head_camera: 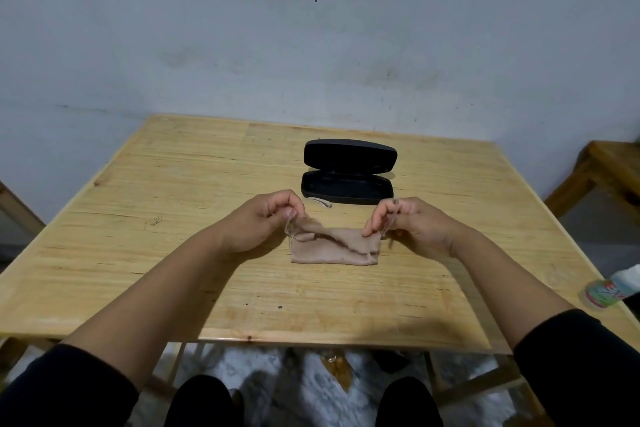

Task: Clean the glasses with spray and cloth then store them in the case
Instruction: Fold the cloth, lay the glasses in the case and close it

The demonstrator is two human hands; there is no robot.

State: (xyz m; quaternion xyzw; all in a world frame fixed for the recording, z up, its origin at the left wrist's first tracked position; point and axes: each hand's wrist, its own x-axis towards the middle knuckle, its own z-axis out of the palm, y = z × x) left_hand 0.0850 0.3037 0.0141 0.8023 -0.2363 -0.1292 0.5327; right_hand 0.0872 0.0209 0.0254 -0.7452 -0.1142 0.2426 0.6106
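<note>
A pair of clear-framed glasses [320, 201] is held over the wooden table [173, 218], mostly hidden by a beige cloth [332, 246] draped under and around it. My left hand [263, 222] pinches the left end of the frame and the cloth. My right hand [405, 222] pinches the right end, with one clear temple arm between its fingers. Just behind the hands, a black glasses case [348, 170] lies open with its lid raised. One clear temple tip pokes out in front of the case.
A spray bottle with a green and pink label [609, 291] lies at the table's right edge. A wooden stool [602, 170] stands to the right, another wooden piece at far left. The wall rises directly behind the table.
</note>
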